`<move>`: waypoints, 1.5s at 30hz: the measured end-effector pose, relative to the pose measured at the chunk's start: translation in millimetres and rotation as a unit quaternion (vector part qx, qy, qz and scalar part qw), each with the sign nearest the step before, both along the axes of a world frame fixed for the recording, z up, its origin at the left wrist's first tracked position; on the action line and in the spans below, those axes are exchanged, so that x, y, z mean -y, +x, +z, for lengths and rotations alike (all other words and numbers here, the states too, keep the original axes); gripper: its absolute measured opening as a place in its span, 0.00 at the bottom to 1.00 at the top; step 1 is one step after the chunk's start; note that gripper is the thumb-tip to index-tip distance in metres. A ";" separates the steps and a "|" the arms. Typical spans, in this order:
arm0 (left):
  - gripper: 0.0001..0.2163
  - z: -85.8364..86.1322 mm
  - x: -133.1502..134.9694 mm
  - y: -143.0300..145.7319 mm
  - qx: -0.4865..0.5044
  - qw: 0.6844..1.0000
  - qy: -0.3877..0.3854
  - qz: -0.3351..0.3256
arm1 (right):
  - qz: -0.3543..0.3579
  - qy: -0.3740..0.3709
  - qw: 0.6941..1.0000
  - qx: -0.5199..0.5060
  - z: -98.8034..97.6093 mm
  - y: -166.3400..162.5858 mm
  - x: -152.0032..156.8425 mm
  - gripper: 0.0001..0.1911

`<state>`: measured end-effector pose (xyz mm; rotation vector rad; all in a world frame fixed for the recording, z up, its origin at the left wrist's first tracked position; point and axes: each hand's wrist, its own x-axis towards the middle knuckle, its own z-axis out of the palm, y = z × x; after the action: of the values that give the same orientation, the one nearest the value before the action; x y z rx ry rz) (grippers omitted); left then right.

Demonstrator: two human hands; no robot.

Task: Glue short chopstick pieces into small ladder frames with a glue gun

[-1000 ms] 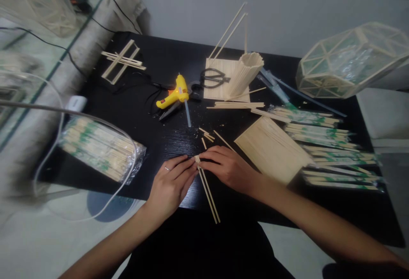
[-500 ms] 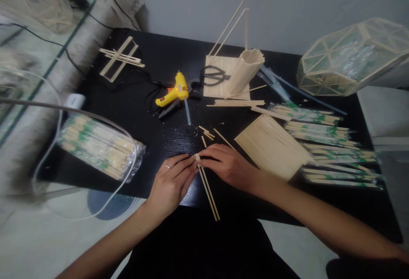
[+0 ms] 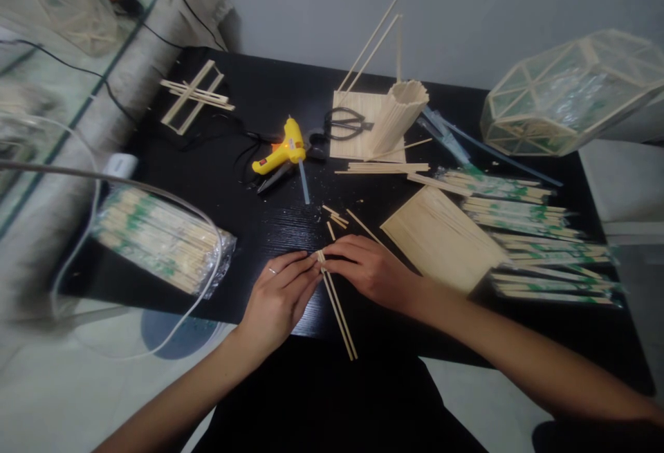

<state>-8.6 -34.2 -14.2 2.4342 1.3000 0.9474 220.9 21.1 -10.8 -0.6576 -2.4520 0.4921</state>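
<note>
Two thin wooden sticks [image 3: 338, 311] lie side by side near the table's front edge, their far ends pinched between my hands. My left hand [image 3: 283, 294] is closed on those ends from the left, a ring on one finger. From the right, my right hand [image 3: 371, 270] grips the same ends with thumb and fingertips. Just beyond my fingers lie several short stick pieces [image 3: 336, 216] and a longer loose stick [image 3: 363, 225]. A yellow glue gun [image 3: 283, 149] rests farther back, a glue stick poking out of it.
Black-handled scissors [image 3: 347, 123] lie on a slatted stick panel beside a stick-built cup [image 3: 402, 111]. Another panel [image 3: 446, 238] and several wrapped chopstick packs [image 3: 523, 211] are at right. A bagged bundle [image 3: 160, 235], a white cable [image 3: 205, 211] and a crossed stick frame [image 3: 197, 97] are left.
</note>
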 end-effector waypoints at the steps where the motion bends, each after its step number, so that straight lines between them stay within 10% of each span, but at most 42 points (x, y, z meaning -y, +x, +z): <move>1: 0.08 -0.3 0.2 -0.3 0.000 1.000 -0.002 -0.001 | 0.002 0.000 1.000 0.001 -0.2 0.0 0.0 0.12; 45: 0.10 0.0 -1.1 -0.9 0.008 1.000 -0.014 -0.010 | -0.002 -0.001 1.000 0.000 0.8 -0.1 0.9 0.13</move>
<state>-9.4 -33.1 -14.2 2.4091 1.2733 0.9364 220.8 20.2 -10.0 -0.6637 -2.4500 0.4941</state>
